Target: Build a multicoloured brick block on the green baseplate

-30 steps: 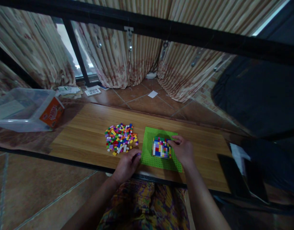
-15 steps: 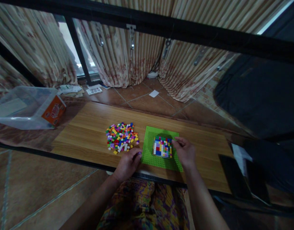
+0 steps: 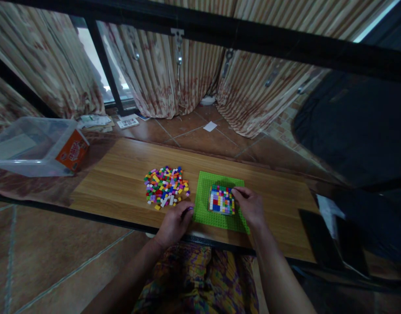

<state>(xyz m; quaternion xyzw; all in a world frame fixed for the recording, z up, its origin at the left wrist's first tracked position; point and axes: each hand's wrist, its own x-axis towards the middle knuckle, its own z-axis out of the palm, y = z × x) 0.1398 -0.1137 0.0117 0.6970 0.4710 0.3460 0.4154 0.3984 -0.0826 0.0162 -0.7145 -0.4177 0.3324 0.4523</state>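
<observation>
A green baseplate (image 3: 204,213) lies on the wooden table (image 3: 121,174) with a block of small coloured bricks (image 3: 221,200) built on it. My right hand (image 3: 249,207) rests at the right edge of that block, fingers pinched against its top right corner. Curled at the baseplate's left edge, my left hand (image 3: 174,222) has a small purple brick (image 3: 188,210) at its fingertips. A pile of loose coloured bricks (image 3: 166,186) lies left of the baseplate.
A clear plastic tub (image 3: 30,148) with an orange box (image 3: 72,150) in it sits at the far left. A dark flat object (image 3: 331,244) lies at the table's right end. Curtains and a tiled floor are beyond the table.
My right hand has shifted slightly along the block's right edge toward its top corner. The left hand has stayed at the baseplate's left edge.
</observation>
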